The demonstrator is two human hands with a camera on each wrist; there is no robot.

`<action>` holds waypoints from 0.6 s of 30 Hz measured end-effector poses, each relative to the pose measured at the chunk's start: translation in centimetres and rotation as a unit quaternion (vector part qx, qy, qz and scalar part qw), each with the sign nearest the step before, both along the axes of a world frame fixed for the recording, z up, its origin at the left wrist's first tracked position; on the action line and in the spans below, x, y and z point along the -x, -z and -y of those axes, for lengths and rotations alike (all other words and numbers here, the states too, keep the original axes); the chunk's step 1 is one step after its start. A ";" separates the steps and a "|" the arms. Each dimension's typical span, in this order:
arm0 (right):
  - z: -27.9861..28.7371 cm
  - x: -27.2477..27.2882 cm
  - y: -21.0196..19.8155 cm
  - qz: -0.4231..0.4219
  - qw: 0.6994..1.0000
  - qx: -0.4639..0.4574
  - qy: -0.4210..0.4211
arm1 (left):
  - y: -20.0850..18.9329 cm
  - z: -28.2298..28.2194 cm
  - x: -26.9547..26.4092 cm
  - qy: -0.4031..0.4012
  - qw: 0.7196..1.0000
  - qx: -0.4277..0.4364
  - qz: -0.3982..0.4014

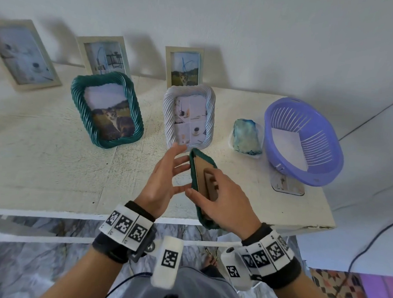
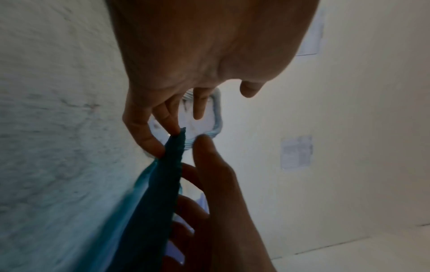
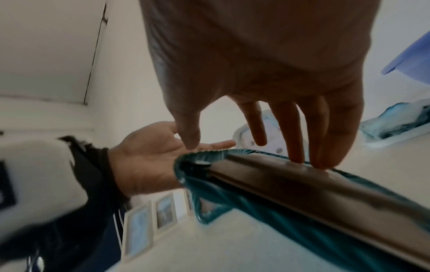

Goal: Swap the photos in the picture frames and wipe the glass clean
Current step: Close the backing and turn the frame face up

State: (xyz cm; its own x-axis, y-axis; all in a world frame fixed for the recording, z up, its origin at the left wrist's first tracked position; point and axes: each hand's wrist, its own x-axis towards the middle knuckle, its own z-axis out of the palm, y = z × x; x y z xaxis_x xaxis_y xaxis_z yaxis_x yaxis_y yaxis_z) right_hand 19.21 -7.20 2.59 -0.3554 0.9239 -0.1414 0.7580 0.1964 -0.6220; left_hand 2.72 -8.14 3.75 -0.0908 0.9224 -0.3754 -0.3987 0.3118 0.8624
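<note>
The right hand grasps a small green frame from behind, thumb on the near long edge and fingers over the brown cardboard back, holding it tilted on edge just above the front of the tabletop. The left hand is released, fingers spread, its tips touching the frame's front edge in the left wrist view. The main risk, as I judge it, is a slip: only 1 hand really holds the frame, and it hangs over the tabletop's front edge, so a loosened thumb could drop it to the floor and crack the glass. Prying the back off with the frame this steep could also let glass and photo slide out together. A careless left elbow could topple the larger green frame or the white frame standing nearby. The held frame's glass side faces away, so its photo and any smudges are hidden; the back's clips are covered by fingers, and both wrist views are blurred.
</note>
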 end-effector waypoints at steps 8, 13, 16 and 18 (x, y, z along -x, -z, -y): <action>0.1 -1.6 -0.2 -0.278 0.946 0.146 0.077 | 2.0 -0.3 0.6 0.046 0.969 -0.139 -0.200; 0.3 -2.2 3.5 -0.275 0.922 0.190 0.194 | 7.7 0.4 4.0 0.107 0.853 -0.160 -0.485; -0.1 -2.5 5.3 -0.280 0.912 0.194 0.230 | 9.6 1.4 5.6 0.153 0.818 -0.167 -0.529; -0.3 -2.5 5.9 -0.284 0.909 0.190 0.238 | 10.4 1.9 6.1 0.177 0.800 -0.174 -0.547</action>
